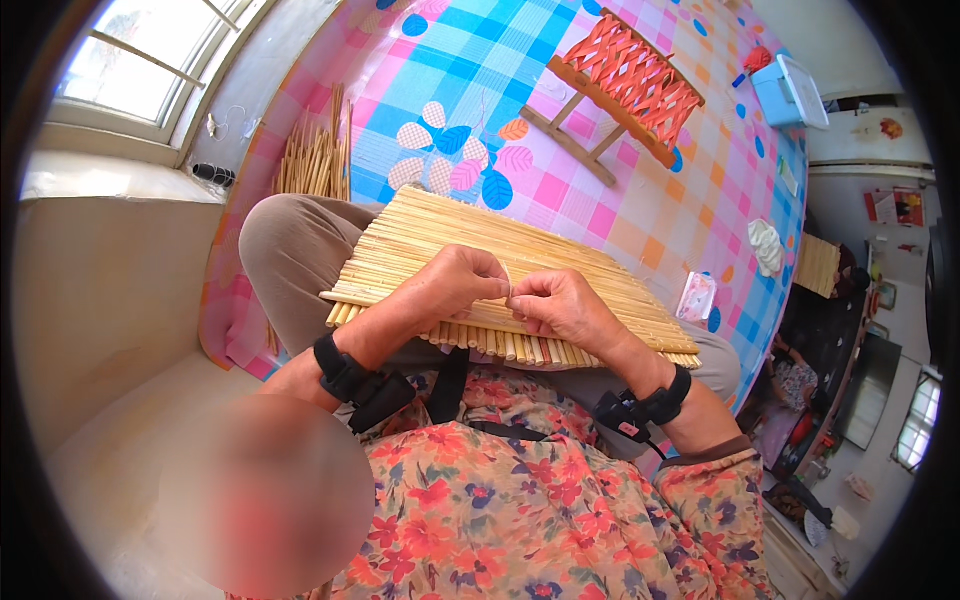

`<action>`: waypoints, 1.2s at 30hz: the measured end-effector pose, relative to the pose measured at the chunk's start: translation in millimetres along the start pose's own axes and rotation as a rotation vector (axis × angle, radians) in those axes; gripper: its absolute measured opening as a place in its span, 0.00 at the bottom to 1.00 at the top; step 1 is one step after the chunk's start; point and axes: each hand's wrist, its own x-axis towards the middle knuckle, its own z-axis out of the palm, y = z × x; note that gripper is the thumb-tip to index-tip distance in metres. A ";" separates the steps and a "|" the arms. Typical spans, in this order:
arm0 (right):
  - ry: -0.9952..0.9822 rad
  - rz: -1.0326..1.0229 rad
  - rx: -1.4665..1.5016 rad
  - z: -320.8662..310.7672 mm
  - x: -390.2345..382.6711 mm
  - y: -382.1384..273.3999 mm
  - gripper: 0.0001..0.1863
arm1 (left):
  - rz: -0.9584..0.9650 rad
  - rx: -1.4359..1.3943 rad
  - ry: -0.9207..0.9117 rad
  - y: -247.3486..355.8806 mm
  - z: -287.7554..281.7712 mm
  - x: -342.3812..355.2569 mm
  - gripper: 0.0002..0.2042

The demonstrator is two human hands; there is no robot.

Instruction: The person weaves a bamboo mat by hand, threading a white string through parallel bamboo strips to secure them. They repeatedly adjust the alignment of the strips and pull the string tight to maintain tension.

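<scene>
Across my lap lies a mat of pale straw-coloured stalks [520, 237], laid side by side, their cut ends toward me. My left hand [462, 280] is over its middle, thumb and fingertips pinched together on a thin pale thread. Opposite it, almost touching, my right hand [560, 303] pinches the same thread. A short piece of the thread shows upright between the fingertips; the rest of it is too fine to follow. One stalk [350, 298] sticks out at the mat's left edge.
A bundle of loose stalks [318, 160] lies at the left on a checked, leaf-patterned sheet [460, 90]. Farther off stand a wooden frame with orange webbing [630, 90] and a blue box [775, 97]. To the right lie a white cloth [766, 247] and a small packet [697, 297].
</scene>
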 end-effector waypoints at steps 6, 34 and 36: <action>0.011 0.045 0.078 -3.6 -1.4 0.7 0.07 | 0.009 0.036 -0.002 -0.9 -0.1 1.8 0.07; 0.196 -0.123 -0.056 8.6 -8.9 2.1 0.05 | 0.103 0.276 0.016 -1.8 1.9 6.0 0.09; 0.199 -0.089 -0.017 8.3 -7.6 3.4 0.05 | 0.128 0.264 0.025 -3.5 2.2 5.2 0.09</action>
